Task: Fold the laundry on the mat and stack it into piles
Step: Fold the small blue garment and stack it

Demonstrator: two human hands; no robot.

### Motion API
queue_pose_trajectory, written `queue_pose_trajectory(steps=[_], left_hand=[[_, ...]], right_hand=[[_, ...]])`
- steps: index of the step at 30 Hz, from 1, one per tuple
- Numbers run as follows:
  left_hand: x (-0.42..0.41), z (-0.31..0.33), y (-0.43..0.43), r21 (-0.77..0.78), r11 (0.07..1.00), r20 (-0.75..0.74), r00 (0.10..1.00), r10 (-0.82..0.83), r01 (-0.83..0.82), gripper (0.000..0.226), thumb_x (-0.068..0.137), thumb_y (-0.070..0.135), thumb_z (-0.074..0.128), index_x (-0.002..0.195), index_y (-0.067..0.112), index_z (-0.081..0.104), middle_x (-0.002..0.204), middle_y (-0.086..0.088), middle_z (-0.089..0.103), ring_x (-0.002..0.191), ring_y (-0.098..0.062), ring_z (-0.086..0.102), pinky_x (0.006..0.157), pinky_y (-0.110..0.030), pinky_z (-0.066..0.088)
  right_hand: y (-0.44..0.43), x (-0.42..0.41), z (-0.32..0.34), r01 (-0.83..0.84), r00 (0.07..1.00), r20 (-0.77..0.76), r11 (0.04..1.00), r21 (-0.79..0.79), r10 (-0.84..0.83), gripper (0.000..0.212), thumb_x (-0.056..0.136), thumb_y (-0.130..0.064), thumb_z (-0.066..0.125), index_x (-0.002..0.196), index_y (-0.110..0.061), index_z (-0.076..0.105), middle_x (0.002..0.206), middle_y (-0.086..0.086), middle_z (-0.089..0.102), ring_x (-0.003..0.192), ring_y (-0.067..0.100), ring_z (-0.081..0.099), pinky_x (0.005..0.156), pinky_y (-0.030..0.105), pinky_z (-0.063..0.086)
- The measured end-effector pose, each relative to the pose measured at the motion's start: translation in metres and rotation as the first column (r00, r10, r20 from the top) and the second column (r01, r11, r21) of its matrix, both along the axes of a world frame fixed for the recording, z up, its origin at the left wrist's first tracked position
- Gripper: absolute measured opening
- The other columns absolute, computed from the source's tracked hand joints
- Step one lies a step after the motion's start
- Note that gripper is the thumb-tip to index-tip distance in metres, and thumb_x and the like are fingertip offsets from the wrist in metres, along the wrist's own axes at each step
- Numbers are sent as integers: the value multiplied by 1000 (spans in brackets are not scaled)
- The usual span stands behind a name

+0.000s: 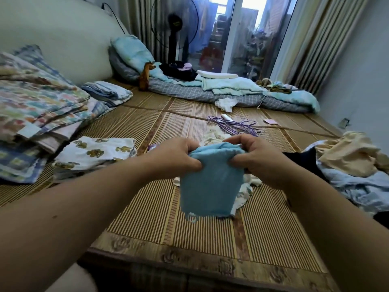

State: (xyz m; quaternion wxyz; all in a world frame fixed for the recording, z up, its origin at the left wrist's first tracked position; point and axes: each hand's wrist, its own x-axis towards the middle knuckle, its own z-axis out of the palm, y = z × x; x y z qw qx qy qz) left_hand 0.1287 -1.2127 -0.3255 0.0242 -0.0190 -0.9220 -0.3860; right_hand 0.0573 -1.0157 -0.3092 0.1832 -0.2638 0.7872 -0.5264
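Observation:
A small light-blue garment (210, 186) hangs above the bamboo mat (147, 207), held by its top edge. My left hand (176, 154) pinches the left corner and my right hand (259, 157) pinches the right corner. Behind it a white patterned garment (216, 135) lies crumpled on the mat. A folded white cloth with bear prints (96, 152) tops a small pile at the left. An unfolded heap of cream, pale-blue and dark clothes (349, 165) lies at the right.
Folded quilts (35, 106) are stacked at the far left. Purple hangers (233, 125) lie mid-mat, with a white cloth (226, 104) beyond. Bedding and pillows (210, 89) line the back, a standing fan (174, 34) behind them. The mat's patterned front border (189, 258) is near me.

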Motion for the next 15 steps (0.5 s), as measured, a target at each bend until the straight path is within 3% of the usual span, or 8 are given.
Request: queue_pose_trajectory(steps=[3,6,8,12,15], left_hand=[[4,19,-37,-53,990,-20,991,131,-132,20,73,23,64,93,24,63,83,2,66,70,-10,60,54,-21,45],[13,34,-87,127,956,-19,963,267,-263,40,58,22,54,97,21,60,82,-1,62,69,-14,57,54,-20,46],[17,41,-126,168,929,-33,940,340,-330,35,63,17,57,97,23,60,84,-3,62,69,-12,57,53,-20,47],[20,57,-199,104,912,-37,915,402,-397,39,66,16,64,102,30,61,100,-3,67,86,-16,63,78,-33,54],[4,62,-235,-61,914,-24,916,400,-401,42,77,8,66,114,28,60,96,5,62,81,-7,57,69,-21,47]], right_hand=[[-37,-9,5,8,1000,8,1000,-14,-7,20,86,7,58,96,-10,64,92,12,66,78,20,67,70,32,60],[-87,-5,8,-36,999,27,999,-20,37,11,87,0,60,92,-8,64,82,9,67,70,17,65,65,27,57],[-122,1,9,-92,994,61,995,-42,95,10,87,-1,62,89,-10,63,77,7,69,65,15,67,58,23,55],[-200,11,0,-180,965,179,980,-80,191,11,86,-4,64,94,-11,60,83,7,72,67,16,70,56,26,53],[-246,13,-14,-172,936,290,979,-113,198,14,88,-6,63,99,-12,58,92,8,70,70,16,70,59,27,51]])
